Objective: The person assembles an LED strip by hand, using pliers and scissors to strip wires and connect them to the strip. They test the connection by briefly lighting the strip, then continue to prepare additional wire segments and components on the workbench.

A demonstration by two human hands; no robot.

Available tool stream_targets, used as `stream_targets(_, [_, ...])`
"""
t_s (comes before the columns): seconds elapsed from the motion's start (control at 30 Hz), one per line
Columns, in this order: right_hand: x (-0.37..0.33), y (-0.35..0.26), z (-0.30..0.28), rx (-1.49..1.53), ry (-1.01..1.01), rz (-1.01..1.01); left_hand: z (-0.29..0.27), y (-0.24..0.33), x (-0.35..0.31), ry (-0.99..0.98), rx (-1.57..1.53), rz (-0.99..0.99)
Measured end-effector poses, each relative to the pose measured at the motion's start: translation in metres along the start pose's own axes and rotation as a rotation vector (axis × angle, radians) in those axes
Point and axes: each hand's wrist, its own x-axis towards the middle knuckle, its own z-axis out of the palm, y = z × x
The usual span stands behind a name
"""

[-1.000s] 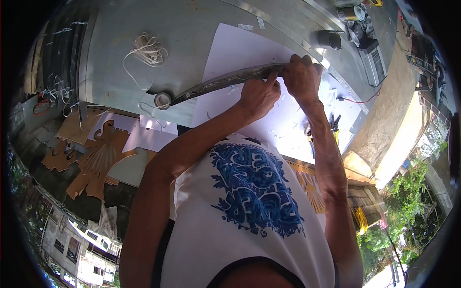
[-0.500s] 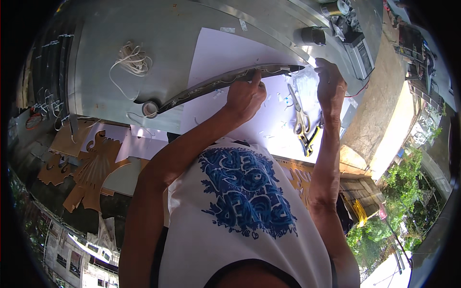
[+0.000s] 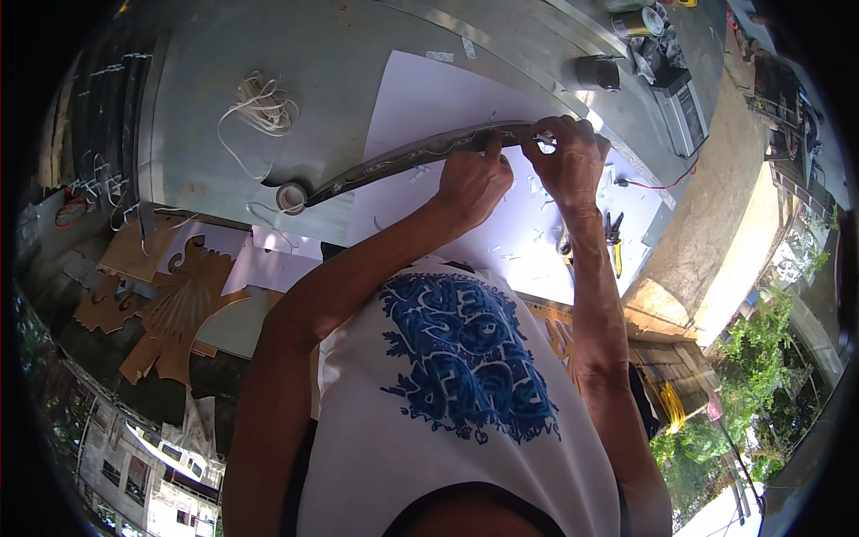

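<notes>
A long, dark curved strip (image 3: 394, 164), shaped like a shallow channel, arcs across a white sheet (image 3: 394, 107). Thin wire and small pale pieces run along its inside. My left hand (image 3: 476, 186) is closed at the strip's middle, thumb and forefinger on its near edge. At the right end, the fingers of my right hand (image 3: 573, 166) are pinched together over the strip; whatever lies between the tips is too small to make out. Beside the strip's left end sits a tape roll (image 3: 291, 198). Yellow-handled pliers (image 3: 615, 242) lie right of my right forearm, which mostly covers the scissors (image 3: 562, 242).
On the grey metal table (image 3: 197, 116), a coil of white cord (image 3: 262, 106) lies at left. A dark cup (image 3: 598, 73), a can (image 3: 637, 22) and a boxy metal unit (image 3: 680, 112) stand at far right. Cut-out brown panels (image 3: 188, 304) lie beyond the near-left edge.
My right hand has moved left from beyond the strip's end onto it, its fingers now pinched. The forearm now covers most of the scissors. My left hand keeps its place on the strip.
</notes>
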Motion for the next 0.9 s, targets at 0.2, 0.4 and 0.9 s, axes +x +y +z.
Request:
stream_targets(0.2, [0.002,-0.011,0.012,-0.124,0.053,0.040,-0.006,0.006,0.004,0.018,0.015,0.012])
stream_targets(0.4, [0.011,-0.010,0.018,-0.234,0.037,-0.017,-0.003,0.007,0.007,0.035,0.017,0.008])
stream_targets(0.9, [0.034,0.004,0.019,-0.367,-0.015,-0.335,-0.001,0.006,0.010,0.039,0.031,0.027])
